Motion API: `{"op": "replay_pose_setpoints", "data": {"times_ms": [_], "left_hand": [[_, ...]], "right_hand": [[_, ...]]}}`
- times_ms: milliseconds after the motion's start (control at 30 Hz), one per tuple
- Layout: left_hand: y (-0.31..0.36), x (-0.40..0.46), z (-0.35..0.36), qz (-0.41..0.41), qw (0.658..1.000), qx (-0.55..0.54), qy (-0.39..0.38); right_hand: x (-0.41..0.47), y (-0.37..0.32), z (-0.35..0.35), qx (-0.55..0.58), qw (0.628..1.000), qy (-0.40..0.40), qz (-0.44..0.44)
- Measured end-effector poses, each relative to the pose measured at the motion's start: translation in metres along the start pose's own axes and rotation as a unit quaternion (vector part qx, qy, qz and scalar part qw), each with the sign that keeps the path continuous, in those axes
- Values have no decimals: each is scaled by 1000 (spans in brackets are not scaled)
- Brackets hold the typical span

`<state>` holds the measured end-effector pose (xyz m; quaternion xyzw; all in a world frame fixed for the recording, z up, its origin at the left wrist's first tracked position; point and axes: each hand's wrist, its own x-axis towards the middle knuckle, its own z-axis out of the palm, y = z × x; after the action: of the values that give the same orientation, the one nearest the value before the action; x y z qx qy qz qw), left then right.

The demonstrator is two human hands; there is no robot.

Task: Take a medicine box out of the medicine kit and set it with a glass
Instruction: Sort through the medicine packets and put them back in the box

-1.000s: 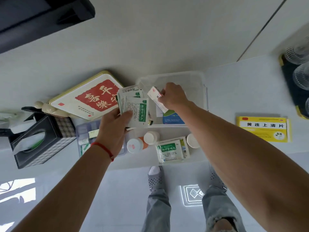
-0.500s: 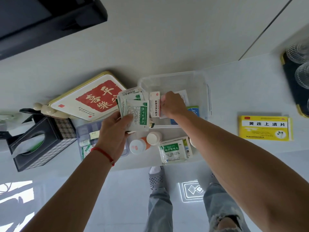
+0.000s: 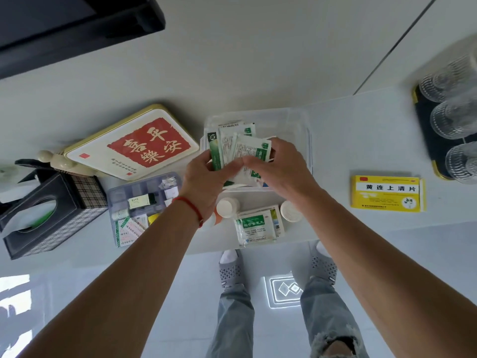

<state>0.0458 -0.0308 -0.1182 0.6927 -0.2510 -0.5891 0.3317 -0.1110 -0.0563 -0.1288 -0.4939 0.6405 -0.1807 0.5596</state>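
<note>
A clear plastic medicine kit (image 3: 299, 130) stands at the middle of the white counter. Over it, my left hand (image 3: 206, 177) and my right hand (image 3: 281, 166) both grip a fanned stack of white-and-green medicine sachets (image 3: 240, 148). A yellow medicine box (image 3: 387, 193) lies flat on the counter to the right, apart from both hands. Upturned ribbed glasses (image 3: 454, 117) stand on a dark tray (image 3: 426, 140) at the far right edge. The kit's inside is mostly hidden by the sachets and my hands.
A grey compartment tray (image 3: 139, 202) of small items sits left of the kit. Two white bottle caps (image 3: 227, 206), a sachet pack (image 3: 258, 226), a red-and-white tin (image 3: 134, 143) and a checked tissue box (image 3: 49, 215) crowd the left and front. The counter edge runs just below.
My right hand has let the small red-and-white box go from sight and moved left onto the sachets that my left hand holds. My left hand has carried the stack over the kit.
</note>
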Motion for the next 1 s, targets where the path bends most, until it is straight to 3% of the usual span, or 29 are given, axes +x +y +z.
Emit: {"op": "replay_pose_setpoints", "data": {"times_ms": [233, 400, 467, 533, 633, 833, 900, 1000], "left_hand": [[9, 9, 15, -65, 992, -104, -36], [3, 28, 13, -55, 998, -16, 28], [3, 39, 12, -8, 996, 81, 43], [7, 47, 15, 70, 971, 228, 12], [14, 61, 31, 138, 898, 414, -48], [-5, 96, 61, 196, 811, 543, -101], [-8, 100, 66, 220, 805, 544, -81], [-9, 104, 71, 241, 830, 502, -30]], "right_hand": [[13, 5, -10, 120, 990, 24, 64], [14, 5, -32, 115, 989, 73, 53], [14, 7, -48, 83, 990, 109, 28], [16, 8, -65, 11, 989, 147, -12], [18, 6, -85, -70, 979, 183, -62], [25, 9, -104, -93, 975, 190, -70], [25, 11, -106, -87, 976, 190, -65], [26, 13, -109, -83, 977, 187, -60]]}}
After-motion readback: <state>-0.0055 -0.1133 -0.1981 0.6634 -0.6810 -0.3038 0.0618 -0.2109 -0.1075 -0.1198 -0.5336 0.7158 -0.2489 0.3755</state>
